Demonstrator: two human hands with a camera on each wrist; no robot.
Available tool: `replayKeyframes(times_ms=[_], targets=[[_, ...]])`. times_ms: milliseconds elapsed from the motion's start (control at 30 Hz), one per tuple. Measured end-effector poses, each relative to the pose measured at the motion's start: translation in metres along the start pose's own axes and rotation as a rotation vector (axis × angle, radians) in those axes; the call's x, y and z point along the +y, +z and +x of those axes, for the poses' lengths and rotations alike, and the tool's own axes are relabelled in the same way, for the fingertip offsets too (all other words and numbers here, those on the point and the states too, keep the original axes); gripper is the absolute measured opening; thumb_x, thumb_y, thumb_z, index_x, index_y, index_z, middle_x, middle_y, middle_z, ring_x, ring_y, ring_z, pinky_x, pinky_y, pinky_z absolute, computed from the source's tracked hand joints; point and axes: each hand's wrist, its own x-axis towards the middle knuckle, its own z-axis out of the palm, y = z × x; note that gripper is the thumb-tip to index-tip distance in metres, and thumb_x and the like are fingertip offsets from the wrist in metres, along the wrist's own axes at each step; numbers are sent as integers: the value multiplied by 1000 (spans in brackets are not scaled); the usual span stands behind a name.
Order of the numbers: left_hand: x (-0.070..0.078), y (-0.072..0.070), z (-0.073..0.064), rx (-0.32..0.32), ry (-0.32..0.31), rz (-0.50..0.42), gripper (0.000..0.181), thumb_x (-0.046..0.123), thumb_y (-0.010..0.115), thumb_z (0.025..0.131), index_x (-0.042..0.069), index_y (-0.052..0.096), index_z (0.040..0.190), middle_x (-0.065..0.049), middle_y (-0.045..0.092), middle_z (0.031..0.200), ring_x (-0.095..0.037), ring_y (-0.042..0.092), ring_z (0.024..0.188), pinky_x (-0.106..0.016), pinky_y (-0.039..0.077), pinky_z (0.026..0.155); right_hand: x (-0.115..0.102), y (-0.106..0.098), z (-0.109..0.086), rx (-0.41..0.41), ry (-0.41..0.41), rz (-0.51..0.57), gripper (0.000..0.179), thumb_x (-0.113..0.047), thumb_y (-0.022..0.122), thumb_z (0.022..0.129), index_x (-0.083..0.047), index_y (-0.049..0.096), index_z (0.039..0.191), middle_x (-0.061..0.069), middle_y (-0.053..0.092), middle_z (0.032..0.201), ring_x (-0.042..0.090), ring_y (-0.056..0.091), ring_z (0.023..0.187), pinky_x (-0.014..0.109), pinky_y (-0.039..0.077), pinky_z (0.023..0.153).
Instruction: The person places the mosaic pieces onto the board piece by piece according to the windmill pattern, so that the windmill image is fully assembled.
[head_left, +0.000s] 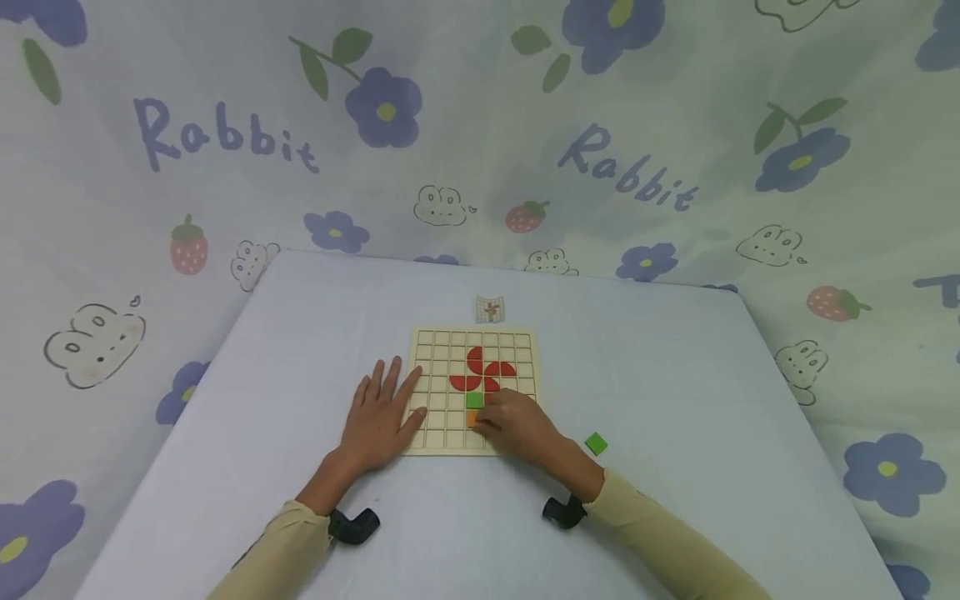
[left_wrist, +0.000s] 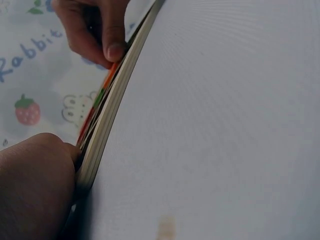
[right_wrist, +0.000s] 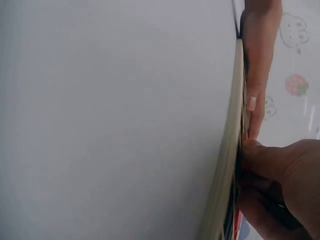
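A pale wooden grid board (head_left: pixel 438 432) lies on the white table. Several red quarter-round pieces (head_left: pixel 467 382) form a pinwheel on it, with a green square tile (head_left: pixel 475 400) below. Under that green tile is an orange square tile (head_left: pixel 472 419), which my right hand (head_left: pixel 521 427) pinches at its right side with curled fingers. The left wrist view also shows the right thumb and finger on the orange tile's edge (left_wrist: pixel 113 70). My left hand (head_left: pixel 375 427) rests flat with spread fingers over the board's left edge. My right hand hides the board's lower right part.
A loose green square tile (head_left: pixel 596 443) lies on the table right of the board, near my right forearm. Behind the board sits a small card (head_left: pixel 490 309) with a red pinwheel picture. A patterned curtain (head_left: pixel 480 125) hangs behind the table.
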Motion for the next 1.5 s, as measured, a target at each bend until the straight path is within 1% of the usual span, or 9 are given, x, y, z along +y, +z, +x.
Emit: replayKeyframes(times_ms=[200,433,567,700,833,1000,1200,1367,1500], targets=[[-2,-2,-2,5,-5,9,66,45,46,100,13,29,156,-21,14,161,-42,4,147,-56,7,114,5,-2,4,-40,-67,44,9,-5,83,79,-10,80,86,-3,63,80,10,52,74,20,45,66],[1,-3,-1,10,1,-11,66,44,46,100,13,31,156,-21,15,161,-42,5,147,-57,7,114,4,-7,-1,-35,-15,-25,9,-12,82,81,-15,81,89,-7,67,84,10,56,73,23,47,67],[3,-2,-1,7,-1,-13,66,44,46,100,13,30,156,-21,15,161,-42,4,147,-57,7,114,7,-17,-16,-23,84,-50,16,-16,81,80,-17,79,96,-10,68,89,9,58,78,26,47,67],[3,-1,0,7,2,-6,66,45,46,100,13,30,156,-21,14,161,-42,4,147,-56,6,114,15,-32,-39,-24,240,-107,20,-22,83,79,-19,79,98,-10,68,91,10,58,80,27,47,67],[3,-2,0,8,6,4,66,45,45,100,13,30,156,-21,14,161,-42,5,147,-56,7,114,25,-51,-62,-77,390,-164,27,-26,86,75,-17,77,99,-6,66,94,14,59,85,31,49,70],[3,-4,0,9,8,-10,65,45,46,100,13,31,155,-22,15,160,-43,6,146,-57,7,114,37,-69,-87,-168,531,-215,37,-31,90,70,-15,76,100,-3,66,97,18,60,89,35,52,71],[3,-3,-1,2,11,-9,66,45,45,100,12,31,155,-23,15,160,-43,6,146,-57,7,114,40,-79,-102,-250,643,-138,29,-26,91,69,-15,75,90,-6,64,86,14,60,79,34,50,64],[2,-2,-1,7,12,-3,66,45,45,100,12,31,156,-22,15,160,-43,5,146,-57,8,114,42,-77,-103,-236,628,-80,16,-14,86,74,-14,73,83,-8,61,77,10,56,72,32,49,64],[2,-1,-1,13,13,-5,65,45,45,101,13,31,156,-22,16,160,-42,5,147,-57,8,114,44,-74,-97,-200,534,-159,10,-13,80,74,-15,72,78,-9,60,73,8,55,67,29,48,60]])
